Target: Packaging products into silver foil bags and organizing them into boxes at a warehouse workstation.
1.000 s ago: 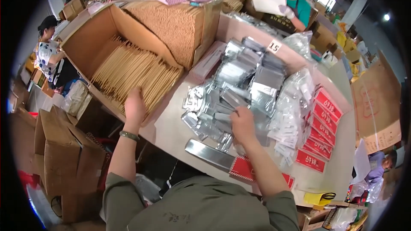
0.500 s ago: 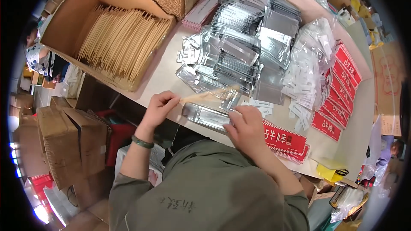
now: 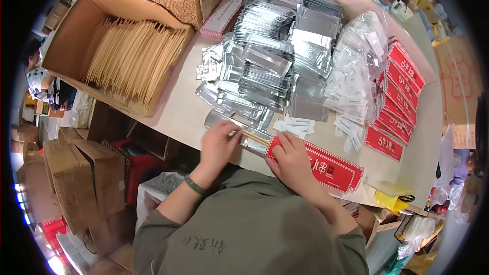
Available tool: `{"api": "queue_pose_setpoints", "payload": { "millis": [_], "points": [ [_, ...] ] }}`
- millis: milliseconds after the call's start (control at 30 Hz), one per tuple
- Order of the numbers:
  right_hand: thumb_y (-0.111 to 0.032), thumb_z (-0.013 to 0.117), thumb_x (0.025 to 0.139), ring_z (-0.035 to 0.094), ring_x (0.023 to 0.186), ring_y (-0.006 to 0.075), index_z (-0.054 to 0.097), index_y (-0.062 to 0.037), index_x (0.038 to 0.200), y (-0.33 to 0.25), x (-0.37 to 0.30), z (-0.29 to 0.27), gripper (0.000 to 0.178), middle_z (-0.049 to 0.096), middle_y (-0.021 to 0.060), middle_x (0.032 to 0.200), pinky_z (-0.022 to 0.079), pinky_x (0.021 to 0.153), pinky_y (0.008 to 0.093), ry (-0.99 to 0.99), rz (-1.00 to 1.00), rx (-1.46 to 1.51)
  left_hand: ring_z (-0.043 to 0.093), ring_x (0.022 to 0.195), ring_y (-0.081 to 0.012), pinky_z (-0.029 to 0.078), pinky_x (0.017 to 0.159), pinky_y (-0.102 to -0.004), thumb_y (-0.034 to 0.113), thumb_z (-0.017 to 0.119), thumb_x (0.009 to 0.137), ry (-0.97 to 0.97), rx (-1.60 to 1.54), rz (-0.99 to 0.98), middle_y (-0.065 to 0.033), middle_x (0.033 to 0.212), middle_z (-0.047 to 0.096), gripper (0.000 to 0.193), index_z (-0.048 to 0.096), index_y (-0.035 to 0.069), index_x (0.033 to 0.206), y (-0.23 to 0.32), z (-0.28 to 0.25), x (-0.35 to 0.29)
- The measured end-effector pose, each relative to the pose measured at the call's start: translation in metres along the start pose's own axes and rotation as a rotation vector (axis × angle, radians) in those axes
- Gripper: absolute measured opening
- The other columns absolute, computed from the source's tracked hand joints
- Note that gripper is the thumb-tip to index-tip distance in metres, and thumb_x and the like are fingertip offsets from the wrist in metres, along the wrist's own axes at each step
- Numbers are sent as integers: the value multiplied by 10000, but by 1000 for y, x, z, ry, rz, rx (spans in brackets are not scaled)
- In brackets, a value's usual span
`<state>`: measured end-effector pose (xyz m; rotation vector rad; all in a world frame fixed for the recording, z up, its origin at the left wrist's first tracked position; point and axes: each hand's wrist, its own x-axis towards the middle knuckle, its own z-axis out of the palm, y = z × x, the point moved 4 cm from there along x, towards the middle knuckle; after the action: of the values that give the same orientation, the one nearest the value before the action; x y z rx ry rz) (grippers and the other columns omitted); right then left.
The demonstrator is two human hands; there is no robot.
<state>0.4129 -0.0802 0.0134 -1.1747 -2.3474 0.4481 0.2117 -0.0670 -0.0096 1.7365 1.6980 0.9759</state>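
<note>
Head view of two bare hands at work above the front edge of a pale tabletop (image 3: pixel 175 97). At the center of the frame, the left hand (image 3: pixel 220 145) pinches a pair of thin wooden sticks (image 3: pixel 256 138) between thumb and fingers; a green bracelet (image 3: pixel 195 185) encircles its wrist. The sticks slant down to the right and meet the left end of a red printed sleeve (image 3: pixel 336 170), though whether their tips lie inside it cannot be told. The right hand (image 3: pixel 291 157), fingers bent and close together, grips this end of the sleeve, which extends toward the lower right. Beside the left hand lies a flat silver piece (image 3: pixel 213 118), partly covered.

Upper left: an open carton (image 3: pixel 61 58) containing many loose sticks (image 3: pixel 135 63). Upper center: overlapping piles of silver packets (image 3: pixel 270 61), with a pink-edged stack (image 3: pixel 223 14) to their left. Right of the packets: a clear plastic bag (image 3: pixel 359 46) and scattered white slips (image 3: pixel 349 135). Right: overlapping red sleeves (image 3: pixel 395 104) in a slanting row. Lower right: a yellow object (image 3: pixel 389 199) near the table's edge.
</note>
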Motion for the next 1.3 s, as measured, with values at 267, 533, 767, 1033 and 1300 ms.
{"api": "queue_pose_setpoints", "payload": {
  "millis": [267, 533, 767, 1033, 1300],
  "points": [
    [-97, 695, 674, 551, 1053, 361, 625, -48, 1032, 0, 2, 5, 368, 574, 186, 1104, 443, 906, 480, -13, -29, -8, 566, 1056, -365, 442, 950, -450, 221, 815, 687, -133, 341, 444, -157, 1121, 578, 626, 557, 76, 1238, 36, -11, -2],
    [-225, 761, 707, 534, 594, 253, 716, -182, 751, 84, -17, -110, 77, 485, 54, 627, 416, 512, 424, 148, -122, -239, 591, 724, -358, 491, 650, -423, 263, 816, 658, -234, 357, 47, -138, 779, 592, 409, 563, 31, 881, 5, -14, 16],
    [-356, 842, 703, 479, 1267, 407, 602, -18, 1227, 71, -51, -73, 669, 530, 214, 1316, 388, 1059, 499, -371, 130, -79, 520, 1256, -290, 455, 970, -385, 215, 795, 765, -815, -297, 202, -225, 1392, 494, 635, 531, -8, 1298, 44, 24, -15],
    [-348, 705, 807, 618, 910, 416, 641, -7, 855, 8, -7, -29, 350, 638, 228, 981, 487, 753, 495, 10, 102, -96, 666, 828, -302, 520, 742, -365, 215, 769, 751, -574, -5, -225, -148, 859, 668, 432, 583, 7, 1080, 31, 11, -1],
    [-258, 600, 855, 651, 715, 379, 640, -40, 773, 29, -3, -5, 236, 658, 164, 729, 507, 630, 487, -166, 605, 10, 631, 869, -354, 520, 742, -414, 214, 807, 710, -389, 274, 151, -135, 966, 618, 581, 559, 79, 1217, 11, 0, -9]
  ]
}}
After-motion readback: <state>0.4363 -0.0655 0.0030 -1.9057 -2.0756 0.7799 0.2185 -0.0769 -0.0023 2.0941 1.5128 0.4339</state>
